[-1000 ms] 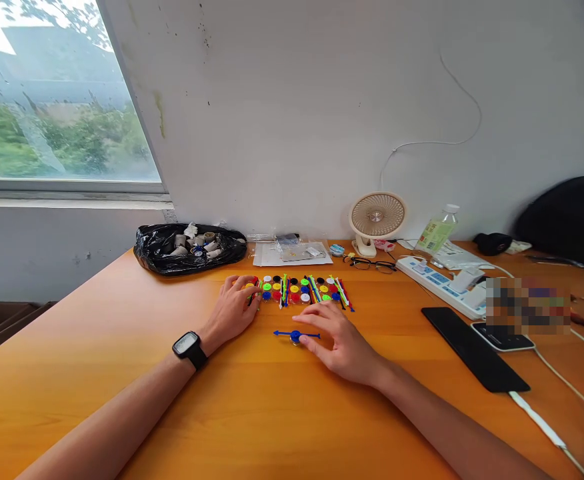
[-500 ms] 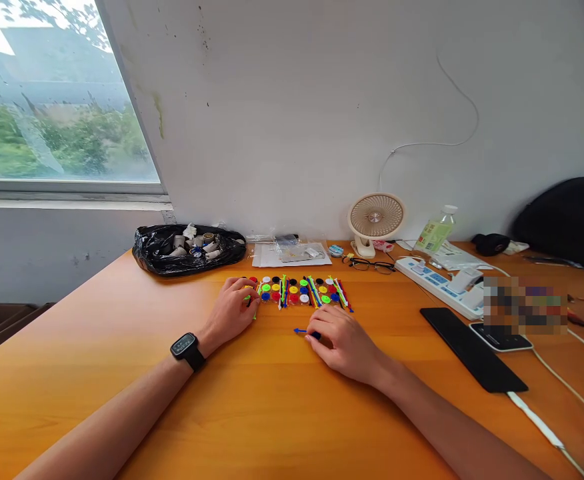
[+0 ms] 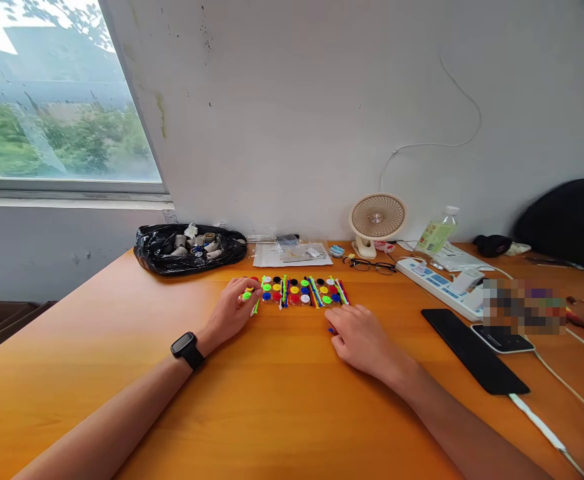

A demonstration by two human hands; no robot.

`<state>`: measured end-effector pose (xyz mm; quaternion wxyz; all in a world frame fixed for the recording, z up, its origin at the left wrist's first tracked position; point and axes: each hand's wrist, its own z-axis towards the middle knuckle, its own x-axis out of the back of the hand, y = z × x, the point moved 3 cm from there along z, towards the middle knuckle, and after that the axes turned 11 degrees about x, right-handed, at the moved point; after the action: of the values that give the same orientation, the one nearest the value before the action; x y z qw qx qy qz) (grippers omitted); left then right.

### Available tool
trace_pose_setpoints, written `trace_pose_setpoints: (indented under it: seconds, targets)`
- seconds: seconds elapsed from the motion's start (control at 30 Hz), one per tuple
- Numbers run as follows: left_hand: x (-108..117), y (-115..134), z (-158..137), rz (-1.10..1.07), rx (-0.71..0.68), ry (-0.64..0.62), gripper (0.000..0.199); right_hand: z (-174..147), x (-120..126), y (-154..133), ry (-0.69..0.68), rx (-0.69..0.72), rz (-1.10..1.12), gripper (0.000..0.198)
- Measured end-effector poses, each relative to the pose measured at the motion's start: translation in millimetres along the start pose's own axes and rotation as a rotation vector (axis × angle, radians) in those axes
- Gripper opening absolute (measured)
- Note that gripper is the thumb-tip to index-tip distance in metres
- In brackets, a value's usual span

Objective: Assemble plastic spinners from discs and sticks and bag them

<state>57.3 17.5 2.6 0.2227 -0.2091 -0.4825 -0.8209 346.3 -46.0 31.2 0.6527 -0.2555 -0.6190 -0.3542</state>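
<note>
Near the middle of the table, small coloured round discs (image 3: 295, 290) lie in neat rows, with bundles of thin coloured sticks (image 3: 315, 292) between them. My left hand (image 3: 235, 310) rests at the left end of these rows, its fingers curved and apart over a green disc (image 3: 247, 296). Nothing shows in its grasp. Below the right end of the rows, my right hand (image 3: 362, 340) is closed on a small blue arrow-tipped stick (image 3: 331, 330). Only a bit of blue shows at its fingertips; the rest is hidden by the hand.
A black plastic bag (image 3: 147, 250) with cardboard tubes stands at the back left. Clear packets (image 3: 297, 253), a fan (image 3: 377, 217), glasses (image 3: 372, 265) and a bottle (image 3: 437, 233) line the back. A power strip (image 3: 439, 287) and a black phone-like slab (image 3: 472, 350) lie right.
My right hand has moved to the right, away from the discs' middle, taking the blue stick along; its arrow tip is now mostly covered. The left hand stays nearly in place.
</note>
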Motion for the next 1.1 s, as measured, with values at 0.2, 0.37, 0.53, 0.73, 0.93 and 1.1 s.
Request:
trace_pose_setpoints:
  seconds: [0.2, 0.37, 0.53, 0.73, 0.93, 1.1]
  targets:
    - [0.6, -7.9, 1.4, -0.032, 0.092, 0.048, 0.018, -10.9, 4.8, 25.3, -0.225, -0.202, -0.109, 0.032]
    - [10.9, -18.7, 5.1, 0.076, 0.124, 0.19, 0.018, -18.4, 6.4, 42.1, -0.199, -0.287, -0.212, 0.037]
    - [12.6, -23.1, 4.2, 0.257, 0.223, 0.129, 0.014, -11.0, 10.1, 32.7, 0.069, -0.227, -0.209, 0.022]
    - [10.4, -19.5, 1.5, 0.408, 0.19, 0.136, 0.013, -0.9, 2.8, 12.5, 0.155, -0.091, -0.103, 0.015]
    - [11.9, -19.8, 6.1, 0.302, 0.106, 0.157, 0.013, 1.7, 3.8, 6.4, 0.224, -0.076, -0.007, 0.016]
    - [7.3, 20.0, -5.2, 0.075, -0.052, 0.101, 0.014, 3.0, 5.1, 6.3, 0.385, -0.09, 0.26, 0.011]
